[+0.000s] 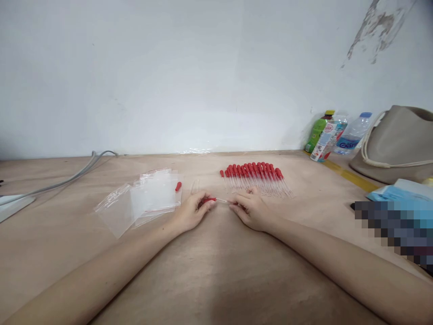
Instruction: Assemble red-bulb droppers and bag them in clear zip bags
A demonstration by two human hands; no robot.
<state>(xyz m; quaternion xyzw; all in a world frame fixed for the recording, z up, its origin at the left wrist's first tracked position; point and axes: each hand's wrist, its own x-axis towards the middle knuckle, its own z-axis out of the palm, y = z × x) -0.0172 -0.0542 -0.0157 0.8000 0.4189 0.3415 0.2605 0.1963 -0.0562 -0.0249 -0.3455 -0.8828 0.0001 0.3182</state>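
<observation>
Both my hands meet at the middle of the wooden table (216, 271) on one glass dropper (219, 200) with a red rubber bulb, held level. My left hand (191, 211) is closed on the red bulb end. My right hand (252, 208) pinches the clear glass tip end. Just beyond my right hand lies a neat row of several more red-bulbed droppers (257, 177). A pile of small clear zip bags (144, 201) lies left of my left hand, with one loose red bulb (178, 186) at its right edge and a clear glass tube (195, 185) beside it.
A grey cable (67, 178) runs along the back left to a white object (13, 205) at the left edge. At the back right stand a green bottle (318, 131) and two water bottles (353, 133), a beige bag (399, 144) and blue packaging (399, 192).
</observation>
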